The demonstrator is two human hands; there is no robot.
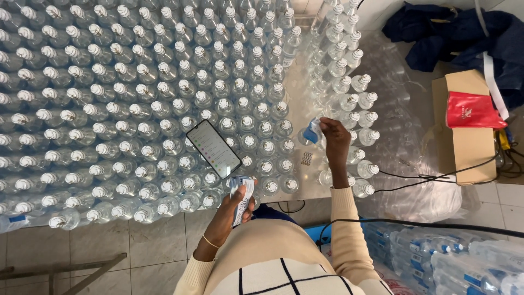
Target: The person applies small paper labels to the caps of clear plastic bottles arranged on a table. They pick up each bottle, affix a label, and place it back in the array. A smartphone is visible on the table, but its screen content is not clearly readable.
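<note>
Hundreds of small clear bottles (136, 109) with white caps, packed cap-up in tight rows across the bench (297, 93), seen from the head camera. Glassy, rounded, all unlabelled in the main block; a narrower double row (349, 82) of the same bottles along the right side, apart from the block by a bare strip. In that strip, one bottle (307, 136) lying tilted under the right hand (334, 136), a blue-and-white label (313, 131) partly on it, pinched at its upper edge between fingertips. Left hand (236, 202) closed around a small stack of labels (244, 194), thin, glossy paper, white with blue print, held near the bench's front edge. A smartphone (214, 148) resting flat on the caps just above that hand, screen lit. A small perforated strip (307, 158) lying on the bare bench below the tilted bottle. Crinkled clear plastic wrap (404, 142) to the right of the bench, then a brown cardboard box (464, 131) with a red pouch (472, 111) on top and dark blue cloth (453, 33) behind. Shrink-wrapped packs (447, 262) of labelled bottles on the tiled floor at lower right. Cream knitted sleeves with dark lines at bottom centre.
</note>
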